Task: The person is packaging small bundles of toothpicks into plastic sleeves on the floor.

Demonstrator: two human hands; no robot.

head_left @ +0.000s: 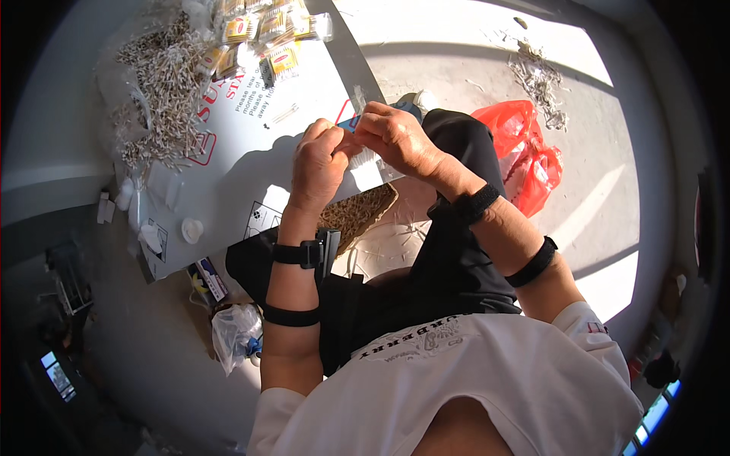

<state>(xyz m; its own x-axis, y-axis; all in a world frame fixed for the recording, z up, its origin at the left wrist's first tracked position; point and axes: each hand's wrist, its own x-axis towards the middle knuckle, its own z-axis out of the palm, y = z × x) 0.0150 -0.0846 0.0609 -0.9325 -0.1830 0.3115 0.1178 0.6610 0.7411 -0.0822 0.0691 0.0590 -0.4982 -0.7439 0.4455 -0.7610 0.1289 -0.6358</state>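
We pinch a small clear packet (pixel 357 125) between our left hand (pixel 318 163) and right hand (pixel 395 137) above the white board (pixel 251 152), a few filled packets (pixel 266 34) done, a big heap of sticks (pixel 156 91) left

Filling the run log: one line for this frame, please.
left hand: pinching small packet | right hand: pinching same packet | below: white board | pile of sticks far left | red bag right

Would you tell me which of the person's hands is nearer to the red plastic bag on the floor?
Right. The right hand is up beside the red plastic bag, apart from it; the left hand lies further away, beyond the right one.
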